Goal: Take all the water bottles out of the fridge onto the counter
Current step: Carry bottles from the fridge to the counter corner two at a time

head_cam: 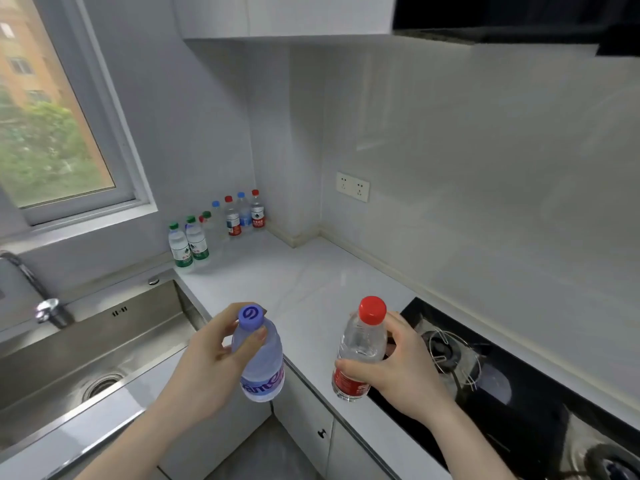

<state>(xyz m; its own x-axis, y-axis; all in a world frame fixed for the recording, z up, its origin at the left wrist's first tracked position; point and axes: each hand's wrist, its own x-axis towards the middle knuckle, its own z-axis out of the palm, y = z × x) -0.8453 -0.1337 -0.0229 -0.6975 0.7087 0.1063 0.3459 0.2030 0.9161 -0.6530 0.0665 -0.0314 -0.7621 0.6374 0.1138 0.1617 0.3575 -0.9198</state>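
two bottles sit in your curled fingers: left hand [204, 367] grips the purple-capped clear plastic bottle [259, 358], right hand [403, 367] the red-capped clear plastic bottle [360, 348].

Both forearms are reaching up from the bottom of the frame, bare, w/ wrists roughly straight. Left hand [207, 362] is sitting lower-centre-left, fingers curling round the neck and shoulder of a blue-capped bottle [259, 362], thumb pressing just under the cap. Right hand [401, 368] is sitting lower-centre-right, thumb crossing the front and fingers wrapping behind a red-capped bottle [360, 351]. Both hands are holding approx. level, well apart, palms facing each other.
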